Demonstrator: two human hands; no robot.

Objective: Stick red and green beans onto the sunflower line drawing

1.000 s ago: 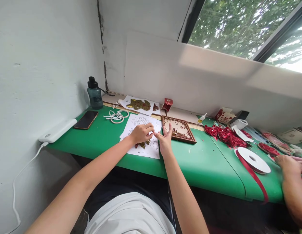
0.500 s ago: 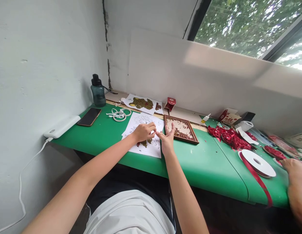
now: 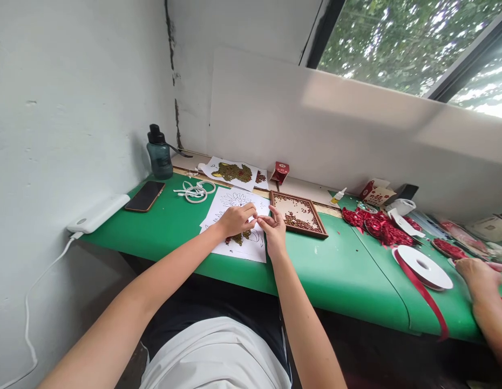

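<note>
My left hand (image 3: pixel 235 220) rests curled on a white sheet with a flower line drawing (image 3: pixel 230 201), partly covered with red and green beads (image 3: pixel 237 238). Its fingertips meet those of my right hand (image 3: pixel 273 232) at the sheet's right edge. Both hands pinch together there; what they hold is too small to make out. Just right of my hands lies a brown wooden tray of beads (image 3: pixel 298 214).
On the green table (image 3: pixel 340 275): a phone (image 3: pixel 144 195), power bank (image 3: pixel 97 214), coiled white cable (image 3: pixel 196 191), dark bottle (image 3: pixel 159 153), a finished bead picture (image 3: pixel 231 172), red ribbon flowers (image 3: pixel 376 224) and a ribbon spool (image 3: pixel 423 267). Another person's hand (image 3: pixel 477 275) works at the right.
My right hand's fingers, spread upward before, have curled down into a pinch against my left fingertips. The other person's hand at the right has shifted slightly.
</note>
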